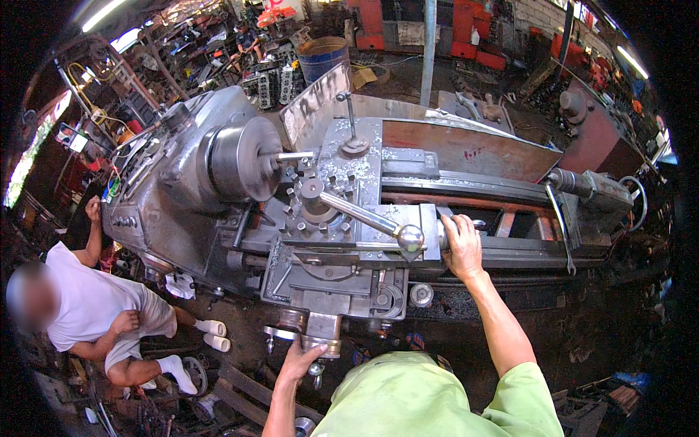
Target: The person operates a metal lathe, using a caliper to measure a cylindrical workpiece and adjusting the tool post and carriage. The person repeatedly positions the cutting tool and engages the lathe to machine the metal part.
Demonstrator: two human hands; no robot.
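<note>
Lathe (164,171): we find it across mid-frame, headstock to the left.
Right hand (464,249): right of centre, fingers curled over the slide dial (442,231); palm side hidden from us.
Left hand (297,358): lower centre, half-curled at the handwheel (329,345), thumb across it; we cannot tell how tightly the fingers close.
Chuck (247,160): upper left of centre, looks blurred, likely turning; feeding too far left could, we judge, drive the tool post (314,200) into it.
Chips (366,177): scattered beside the tool post; sweeping them bare-handed could cut us.
Co-worker's hand (93,209): left of frame, near the headstock; an unagreed control change could surprise us.
Drum (322,64): upper centre, open-topped; contents we cannot make out.
</note>
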